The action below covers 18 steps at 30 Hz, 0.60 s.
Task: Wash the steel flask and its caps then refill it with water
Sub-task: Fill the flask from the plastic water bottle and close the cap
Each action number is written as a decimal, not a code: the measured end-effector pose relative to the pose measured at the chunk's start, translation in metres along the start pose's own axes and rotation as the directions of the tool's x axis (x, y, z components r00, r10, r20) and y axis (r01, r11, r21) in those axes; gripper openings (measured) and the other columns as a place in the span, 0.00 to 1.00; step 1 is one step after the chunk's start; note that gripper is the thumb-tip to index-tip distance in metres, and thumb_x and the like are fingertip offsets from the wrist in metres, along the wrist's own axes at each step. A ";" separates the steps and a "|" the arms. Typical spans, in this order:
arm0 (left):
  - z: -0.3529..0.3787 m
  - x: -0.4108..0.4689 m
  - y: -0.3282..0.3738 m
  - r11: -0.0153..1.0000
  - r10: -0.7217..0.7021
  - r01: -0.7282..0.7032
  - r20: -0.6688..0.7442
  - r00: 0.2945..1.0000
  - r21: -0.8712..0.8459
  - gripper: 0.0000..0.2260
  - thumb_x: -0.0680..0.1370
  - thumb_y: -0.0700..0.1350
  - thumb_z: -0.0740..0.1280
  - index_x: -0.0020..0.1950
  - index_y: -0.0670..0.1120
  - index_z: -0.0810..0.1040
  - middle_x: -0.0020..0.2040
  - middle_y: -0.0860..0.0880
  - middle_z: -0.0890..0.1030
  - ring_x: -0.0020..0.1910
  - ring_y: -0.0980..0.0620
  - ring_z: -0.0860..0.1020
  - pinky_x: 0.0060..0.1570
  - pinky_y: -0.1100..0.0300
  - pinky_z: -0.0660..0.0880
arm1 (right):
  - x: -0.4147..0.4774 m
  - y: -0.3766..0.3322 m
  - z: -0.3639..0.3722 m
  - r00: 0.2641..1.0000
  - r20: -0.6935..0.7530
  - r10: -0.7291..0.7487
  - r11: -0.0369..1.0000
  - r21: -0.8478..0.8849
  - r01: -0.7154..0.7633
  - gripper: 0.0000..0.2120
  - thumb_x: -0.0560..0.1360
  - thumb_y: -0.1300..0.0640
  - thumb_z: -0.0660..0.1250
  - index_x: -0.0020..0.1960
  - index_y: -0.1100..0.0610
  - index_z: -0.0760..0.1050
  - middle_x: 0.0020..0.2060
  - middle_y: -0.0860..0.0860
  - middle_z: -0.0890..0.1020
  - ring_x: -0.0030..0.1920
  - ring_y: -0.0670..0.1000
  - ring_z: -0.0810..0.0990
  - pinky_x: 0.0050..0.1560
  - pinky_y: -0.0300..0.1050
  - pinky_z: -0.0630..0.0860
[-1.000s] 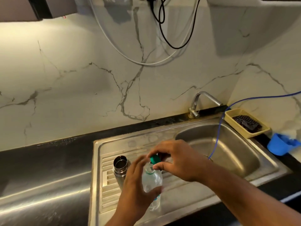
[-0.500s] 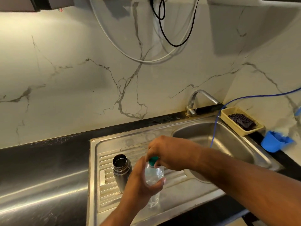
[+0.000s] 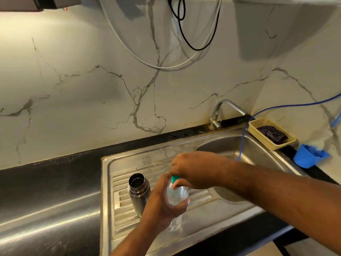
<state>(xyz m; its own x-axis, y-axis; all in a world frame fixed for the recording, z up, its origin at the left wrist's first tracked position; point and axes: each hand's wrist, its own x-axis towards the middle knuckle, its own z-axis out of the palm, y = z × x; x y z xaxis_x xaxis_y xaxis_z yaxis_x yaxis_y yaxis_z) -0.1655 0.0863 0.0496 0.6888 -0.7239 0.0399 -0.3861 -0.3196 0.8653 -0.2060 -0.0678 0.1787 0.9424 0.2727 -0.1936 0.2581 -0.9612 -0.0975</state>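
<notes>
The steel flask [image 3: 138, 193] is stood uncapped and upright left of the sink bowl [image 3: 258, 150]. Between them, a plastic bottle [image 3: 177, 195] is wrapped by the left hand [image 3: 162, 202], its green cap [image 3: 174, 179] pinched by the right hand [image 3: 191, 169]. The flask is judged rigid and slippery, and is best gripped mid-body.

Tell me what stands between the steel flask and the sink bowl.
Head view: a clear plastic bottle, held by the left hand, its green cap pinched by the right hand.

Left hand [image 3: 162, 206]: bottle [image 3: 178, 194], right hand [image 3: 195, 170]: cap [image 3: 174, 178]
</notes>
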 end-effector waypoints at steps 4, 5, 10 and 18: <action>-0.003 0.000 -0.001 1.000 0.022 -0.022 0.031 0.999 0.002 0.31 0.69 0.53 0.81 0.59 0.72 0.65 0.54 0.72 0.76 0.57 0.76 0.72 0.51 0.81 0.66 | -0.003 0.013 0.000 0.964 -0.013 -0.265 0.953 -0.158 0.259 0.17 0.83 0.49 0.65 0.69 0.53 0.75 0.53 0.50 0.79 0.50 0.46 0.73 0.47 0.41 0.71; -0.003 0.000 0.000 1.000 0.028 -0.029 0.035 0.999 0.002 0.30 0.69 0.52 0.81 0.59 0.69 0.65 0.55 0.70 0.75 0.57 0.76 0.71 0.52 0.81 0.66 | -0.004 0.014 0.002 0.947 -0.025 -0.321 0.928 -0.210 0.309 0.17 0.83 0.49 0.64 0.70 0.52 0.74 0.53 0.50 0.79 0.49 0.47 0.74 0.46 0.42 0.72; 0.005 -0.004 0.003 0.999 0.042 -0.042 -0.006 0.999 0.018 0.26 0.70 0.54 0.80 0.58 0.66 0.66 0.55 0.67 0.75 0.58 0.75 0.71 0.52 0.80 0.65 | -0.001 0.013 0.022 0.959 -0.120 -0.255 0.960 -0.147 0.237 0.16 0.85 0.50 0.59 0.71 0.51 0.70 0.46 0.49 0.80 0.42 0.46 0.74 0.42 0.44 0.76; 0.011 -0.005 0.002 1.000 0.027 -0.026 -0.033 0.999 0.006 0.27 0.68 0.54 0.80 0.61 0.59 0.70 0.53 0.63 0.78 0.56 0.69 0.75 0.51 0.76 0.69 | -0.001 0.018 0.032 0.925 -0.220 -0.309 0.933 -0.260 0.250 0.16 0.85 0.49 0.59 0.69 0.54 0.72 0.36 0.48 0.79 0.33 0.46 0.73 0.32 0.43 0.74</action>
<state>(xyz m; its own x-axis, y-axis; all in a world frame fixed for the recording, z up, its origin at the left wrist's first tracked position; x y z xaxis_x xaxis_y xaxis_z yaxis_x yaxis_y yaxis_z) -0.1768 0.0827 0.0452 0.6981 -0.7116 0.0793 -0.4075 -0.3039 0.8612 -0.2087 -0.0844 0.1463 0.8390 0.5401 0.0658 0.5314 -0.8394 0.1142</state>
